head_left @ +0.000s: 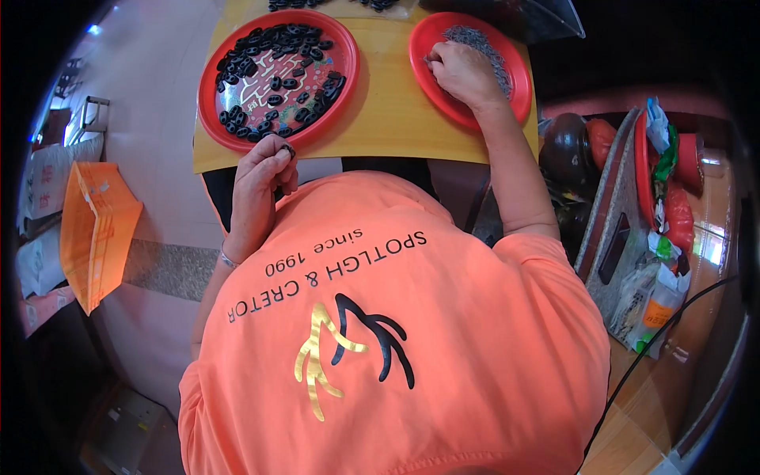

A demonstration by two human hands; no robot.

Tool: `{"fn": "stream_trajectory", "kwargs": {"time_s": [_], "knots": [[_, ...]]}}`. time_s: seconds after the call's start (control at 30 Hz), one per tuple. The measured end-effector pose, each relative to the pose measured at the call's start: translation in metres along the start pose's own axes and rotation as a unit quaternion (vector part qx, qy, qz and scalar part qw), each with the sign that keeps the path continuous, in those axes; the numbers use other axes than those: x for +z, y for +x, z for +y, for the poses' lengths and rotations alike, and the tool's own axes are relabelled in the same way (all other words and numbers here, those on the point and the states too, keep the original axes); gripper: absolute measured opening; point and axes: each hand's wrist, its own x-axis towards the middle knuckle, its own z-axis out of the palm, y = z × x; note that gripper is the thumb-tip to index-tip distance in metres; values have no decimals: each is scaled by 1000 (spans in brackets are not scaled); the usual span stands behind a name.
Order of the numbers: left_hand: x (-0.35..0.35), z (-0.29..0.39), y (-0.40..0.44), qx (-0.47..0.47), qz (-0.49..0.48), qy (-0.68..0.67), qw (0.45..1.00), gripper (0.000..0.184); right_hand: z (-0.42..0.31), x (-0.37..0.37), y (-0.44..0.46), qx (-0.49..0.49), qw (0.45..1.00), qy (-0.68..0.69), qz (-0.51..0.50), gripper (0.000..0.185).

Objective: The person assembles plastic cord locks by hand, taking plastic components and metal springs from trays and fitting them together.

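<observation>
My left hand (264, 172) is closed in front of the table edge, thumb and finger pinching a small black plastic piece (288, 149). Just beyond it stands a round red tray (348, 59) with a patterned bottom, holding many similar black pieces (275, 82) with holes in them. Over a second red tray (419, 41), my right hand (465, 75) has its fingertips pinched together near the left inner side. A heap of tiny grey metal parts (477, 36) lies in that tray, partly covered by the hand. Whatever those fingertips hold is too small to make out.
Both trays rest on a yellow table (386, 95). More black pieces (294, 3) lie at its far edge, near a dark bin (546, 17). An orange crate (96, 229) stands at left. On the right, a side shelf holds a phone (614, 247) and packets (663, 305).
</observation>
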Motion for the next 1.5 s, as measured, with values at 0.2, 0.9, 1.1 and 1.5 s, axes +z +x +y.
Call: {"fn": "stream_trajectory", "kwargs": {"time_s": [0.2,0.9,1.1,1.5], "knots": [[-8,-2,-3,1,9,-35,999,11,6,-4,-2,85,996,39,-15,25],[-21,3,-6,23,-16,-74,997,16,-11,-21,-3,29,926,377,3,12],[-10,26,-11,73,-26,-34,996,20,-132,-43,-9,-37,776,610,-156,9],[-16,14,-17,78,10,-40,996,17,-178,-26,-9,-125,796,555,-208,9]]}}
